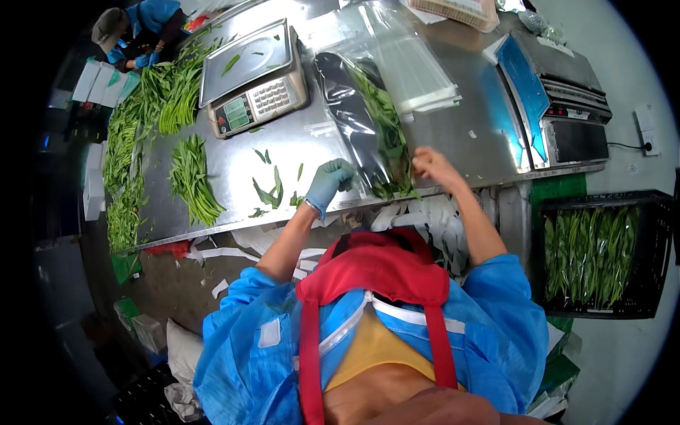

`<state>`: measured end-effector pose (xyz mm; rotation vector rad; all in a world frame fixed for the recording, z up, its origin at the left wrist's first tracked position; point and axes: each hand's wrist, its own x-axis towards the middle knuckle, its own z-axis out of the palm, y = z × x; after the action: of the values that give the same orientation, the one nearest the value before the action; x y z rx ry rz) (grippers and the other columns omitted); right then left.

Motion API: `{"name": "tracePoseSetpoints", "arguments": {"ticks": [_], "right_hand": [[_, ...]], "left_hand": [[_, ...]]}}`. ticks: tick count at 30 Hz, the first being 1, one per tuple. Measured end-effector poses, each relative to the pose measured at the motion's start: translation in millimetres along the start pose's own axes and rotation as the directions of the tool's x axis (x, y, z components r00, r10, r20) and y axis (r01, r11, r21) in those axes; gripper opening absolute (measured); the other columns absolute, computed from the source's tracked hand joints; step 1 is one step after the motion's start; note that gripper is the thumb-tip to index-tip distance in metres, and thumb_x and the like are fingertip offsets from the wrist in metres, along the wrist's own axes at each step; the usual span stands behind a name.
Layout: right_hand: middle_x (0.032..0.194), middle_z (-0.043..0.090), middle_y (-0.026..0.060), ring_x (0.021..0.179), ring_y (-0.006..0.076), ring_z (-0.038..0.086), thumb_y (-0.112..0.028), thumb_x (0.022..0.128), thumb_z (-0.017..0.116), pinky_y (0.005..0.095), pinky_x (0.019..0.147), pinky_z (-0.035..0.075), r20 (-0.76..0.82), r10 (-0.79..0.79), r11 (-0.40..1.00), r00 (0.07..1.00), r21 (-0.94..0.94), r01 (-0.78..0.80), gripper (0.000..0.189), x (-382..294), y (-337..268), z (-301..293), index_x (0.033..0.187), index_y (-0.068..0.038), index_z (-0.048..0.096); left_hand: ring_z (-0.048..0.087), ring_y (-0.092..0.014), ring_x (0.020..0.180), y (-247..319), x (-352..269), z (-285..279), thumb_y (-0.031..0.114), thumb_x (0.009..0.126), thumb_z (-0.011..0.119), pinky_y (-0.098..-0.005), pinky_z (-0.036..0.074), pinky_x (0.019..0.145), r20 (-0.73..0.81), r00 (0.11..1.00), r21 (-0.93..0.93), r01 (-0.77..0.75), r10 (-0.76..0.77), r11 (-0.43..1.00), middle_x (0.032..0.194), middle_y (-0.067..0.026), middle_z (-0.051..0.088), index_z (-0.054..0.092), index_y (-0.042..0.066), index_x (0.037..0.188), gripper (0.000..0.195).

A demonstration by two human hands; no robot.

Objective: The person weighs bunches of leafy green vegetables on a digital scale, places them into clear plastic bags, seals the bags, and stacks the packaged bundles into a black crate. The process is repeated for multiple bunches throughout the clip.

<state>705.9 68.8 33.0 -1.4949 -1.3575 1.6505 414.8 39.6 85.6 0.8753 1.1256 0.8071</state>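
Observation:
A clear plastic bag of leafy greens (pixel 380 117) lies on the steel table in front of me, beside a dark, shiny curved sheet (pixel 348 106). My left hand (pixel 330 183), in a light blue glove, is at the lower left of the bag with its fingers curled; whether it grips the plastic is unclear. My bare right hand (pixel 433 166) is just right of the bag's lower end, fingers bent, hold unclear. A stack of clear bags (pixel 419 74) lies beyond. Left of my left hand are loose leaves (pixel 270 191) and a bunch of greens (pixel 194 180).
A digital scale (pixel 255 79) stands at the back left, near piled greens (pixel 125 159). A person in blue gloves (pixel 143 32) works at the far left corner. A sealing machine (pixel 568 106) sits at the right end. Below it, a black crate (pixel 653 255) holds bagged greens.

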Motion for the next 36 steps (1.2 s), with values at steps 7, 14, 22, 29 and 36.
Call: {"name": "tracePoseSetpoints", "arguments": {"ticks": [7,14,22,29,36], "right_hand": [[0.078,0.060,0.0033,0.067,0.0082,0.055,-0.013,0.082,0.060,0.0204,0.058,0.043,0.063,0.082,0.991,0.995,0.102,-0.088,0.020,2,22,26,0.096,0.001,0.060],[0.075,0.059,0.0032,0.061,0.0083,0.052,-0.015,0.080,0.060,0.0201,0.056,0.039,0.031,0.134,0.991,0.991,0.015,-0.134,0.024,4,11,50,0.098,0.001,0.060],[0.069,0.054,0.0006,0.057,0.0079,0.046,-0.011,0.082,0.056,0.0242,0.053,0.037,0.099,0.139,0.959,0.985,0.237,-0.159,0.014,-2,-7,69,0.082,0.003,0.058],[0.069,0.054,0.0013,0.064,0.0078,0.046,-0.010,0.086,0.051,0.0241,0.054,0.036,-0.224,-0.060,0.910,0.973,0.388,0.146,0.014,-9,-96,73,0.079,0.000,0.057],[0.062,0.041,0.0006,0.043,0.0108,0.035,-0.016,0.091,0.040,0.0246,0.038,0.028,0.010,-0.359,0.730,0.933,0.625,0.275,0.015,-21,-252,2,0.079,-0.009,0.045]], "left_hand": [[0.053,-0.007,0.063,-67,-8,-24,0.016,0.086,0.056,-0.0220,0.043,0.060,-0.155,0.988,0.155,0.010,0.015,0.988,0.069,-0.0015,0.060,0.059,0.003,0.078,0.015],[0.048,-0.006,0.069,-88,-4,-33,0.013,0.086,0.054,-0.0213,0.041,0.066,-0.163,0.984,0.315,-0.016,0.071,0.949,0.074,0.0022,0.055,0.057,0.004,0.084,0.009],[0.048,-0.006,0.072,-71,-6,-31,0.012,0.086,0.052,-0.0209,0.040,0.067,-0.013,1.000,0.022,0.019,-0.019,1.000,0.076,0.0033,0.055,0.058,0.005,0.085,0.009],[0.058,-0.015,0.083,66,4,-14,0.014,0.085,0.050,-0.0295,0.047,0.079,0.136,0.976,-0.408,-0.102,0.171,0.907,0.091,-0.0059,0.061,0.057,0.003,0.094,0.016],[0.054,-0.018,0.069,223,15,-5,0.018,0.086,0.049,-0.0378,0.048,0.075,0.364,0.788,-0.699,-0.121,0.496,0.705,0.073,-0.0028,0.054,0.051,0.009,0.069,0.019]]}}
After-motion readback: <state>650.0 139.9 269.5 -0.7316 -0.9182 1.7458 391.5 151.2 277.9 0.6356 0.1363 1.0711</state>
